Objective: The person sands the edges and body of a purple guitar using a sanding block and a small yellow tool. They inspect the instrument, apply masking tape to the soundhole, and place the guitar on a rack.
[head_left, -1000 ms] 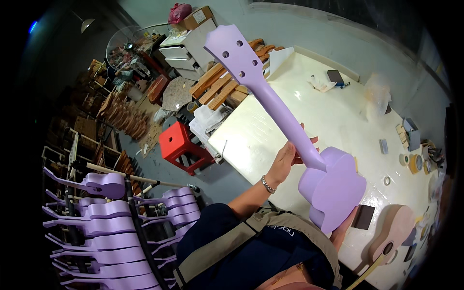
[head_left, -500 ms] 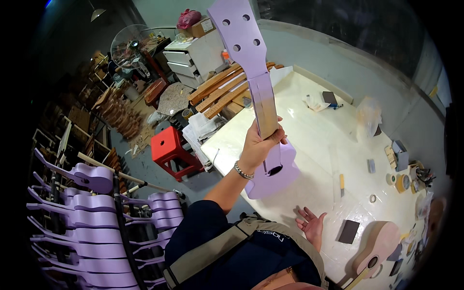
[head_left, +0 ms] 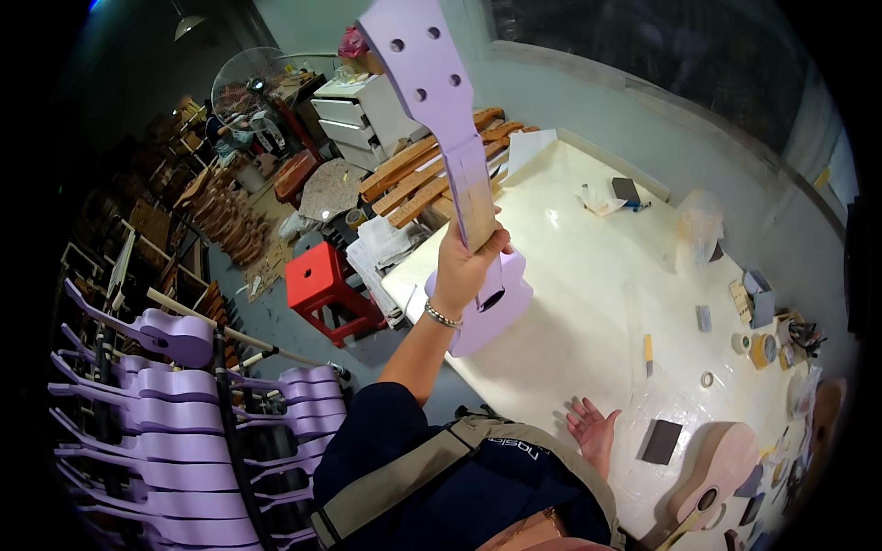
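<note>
My left hand is wrapped around the neck of a lilac-painted ukulele. It is held up with its headstock, pierced by several peg holes, at the top of the view. A bare-wood strip shows on the neck, and the body with its sound hole hangs below my hand, over the table's left edge. My right hand is open, palm up and holding nothing, over the near part of the table. Close to it lies a dark sanding pad, with an unpainted ukulele further right.
Racks of lilac ukuleles stand at my left. Beyond the table's left edge is a red stool. Wooden necks are stacked at the far left corner. Tape rolls, a yellow-handled blade and a plastic bag lie to the right.
My left hand has moved left with the ukulele, whose headstock has also risen slightly. My right hand stays open in nearly the same place.
</note>
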`<state>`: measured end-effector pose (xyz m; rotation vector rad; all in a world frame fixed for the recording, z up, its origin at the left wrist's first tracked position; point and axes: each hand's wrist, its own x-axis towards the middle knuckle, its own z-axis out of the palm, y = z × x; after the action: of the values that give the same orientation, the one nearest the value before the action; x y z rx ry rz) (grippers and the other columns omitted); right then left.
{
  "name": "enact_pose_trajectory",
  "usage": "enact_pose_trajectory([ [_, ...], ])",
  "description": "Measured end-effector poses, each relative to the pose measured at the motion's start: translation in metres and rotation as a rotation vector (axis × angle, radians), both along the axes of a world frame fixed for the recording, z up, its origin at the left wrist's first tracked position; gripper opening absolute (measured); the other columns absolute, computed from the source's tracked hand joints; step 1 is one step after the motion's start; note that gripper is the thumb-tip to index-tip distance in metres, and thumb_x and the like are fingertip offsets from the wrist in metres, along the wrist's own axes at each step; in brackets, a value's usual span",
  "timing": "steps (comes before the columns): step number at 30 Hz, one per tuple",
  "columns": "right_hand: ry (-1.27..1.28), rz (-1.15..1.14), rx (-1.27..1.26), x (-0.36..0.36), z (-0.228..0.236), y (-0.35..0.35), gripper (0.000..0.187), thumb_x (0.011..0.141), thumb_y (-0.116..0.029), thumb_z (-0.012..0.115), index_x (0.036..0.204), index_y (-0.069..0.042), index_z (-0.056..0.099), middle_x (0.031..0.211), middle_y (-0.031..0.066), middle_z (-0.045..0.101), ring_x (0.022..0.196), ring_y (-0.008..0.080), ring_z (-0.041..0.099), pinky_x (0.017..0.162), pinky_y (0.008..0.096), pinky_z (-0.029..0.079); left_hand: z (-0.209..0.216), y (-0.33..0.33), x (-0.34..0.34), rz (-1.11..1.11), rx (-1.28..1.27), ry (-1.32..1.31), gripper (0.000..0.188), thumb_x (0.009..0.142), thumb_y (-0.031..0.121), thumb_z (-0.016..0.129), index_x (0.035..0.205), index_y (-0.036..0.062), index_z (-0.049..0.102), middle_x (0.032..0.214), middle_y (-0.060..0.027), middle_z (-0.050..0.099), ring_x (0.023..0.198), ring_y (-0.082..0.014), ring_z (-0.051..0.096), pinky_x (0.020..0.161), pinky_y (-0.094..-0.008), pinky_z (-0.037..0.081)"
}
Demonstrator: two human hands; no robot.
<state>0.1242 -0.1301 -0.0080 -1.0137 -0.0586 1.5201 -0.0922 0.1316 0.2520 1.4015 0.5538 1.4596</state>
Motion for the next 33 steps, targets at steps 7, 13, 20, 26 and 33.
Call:
enact_pose_trajectory([
  [7,-0.020,-0.027,0.002,-0.003,0.004,-0.006,0.084,0.083,-0.068,0.014,0.130,-0.004,0.038,0.118,0.0143,0.051,0.095,0.0233,0.054,0.082,0.0332,0.045,-0.026,0.070,-0.076,0.231,-0.184,-0.665,0.039,0.089,0.034,0.051,0.113,0.0043,0.043,0.093,-0.0116,0.054,0.086,-0.0212,0.055,0.081,-0.0378,0.046],
  [13,-0.037,-0.058,-0.068,-0.015,0.009,-0.009,0.081,0.085,-0.066,0.011,0.130,-0.003,0.038,0.117,0.0138,0.052,0.094,0.0219,0.054,0.083,0.0324,0.045,-0.135,0.112,-0.095,0.005,-0.804,-0.820,0.059,0.086,0.041,0.050,0.125,0.0012,0.033,0.128,-0.0242,0.033,0.120,-0.0386,0.035,0.101,-0.0537,0.030],
  [20,-0.090,-0.136,-0.187,-0.045,0.027,-0.004,0.079,0.086,-0.063,0.007,0.131,-0.005,0.037,0.118,0.0123,0.052,0.094,0.0214,0.054,0.084,0.0324,0.044,-0.256,0.177,-0.047,0.022,-0.980,-1.256,0.059,0.084,0.038,0.055,0.123,-0.0029,0.037,0.128,-0.0186,0.041,0.123,-0.0342,0.035,0.103,-0.0557,0.023],
  [26,-0.074,0.007,-0.213,-0.066,0.023,-0.002,0.079,0.084,-0.066,0.010,0.130,-0.008,0.038,0.116,0.0106,0.052,0.094,0.0207,0.053,0.084,0.0332,0.043,-0.303,0.208,-0.039,-0.091,-1.049,-1.238,0.058,0.086,0.037,0.052,0.125,-0.0023,0.034,0.127,-0.0230,0.040,0.122,-0.0380,0.035,0.101,-0.0541,0.029],
  [33,-0.114,0.343,0.017,-0.068,0.027,0.022,0.073,0.088,-0.061,0.019,0.131,-0.005,0.036,0.117,0.0127,0.051,0.100,0.0214,0.051,0.087,0.0341,0.041,-0.259,0.131,-0.112,-0.151,-1.149,-0.783,0.066,0.086,0.033,0.055,0.132,-0.0006,0.021,0.128,-0.0308,0.033,0.115,-0.0439,0.042,0.097,-0.0488,0.037],
])
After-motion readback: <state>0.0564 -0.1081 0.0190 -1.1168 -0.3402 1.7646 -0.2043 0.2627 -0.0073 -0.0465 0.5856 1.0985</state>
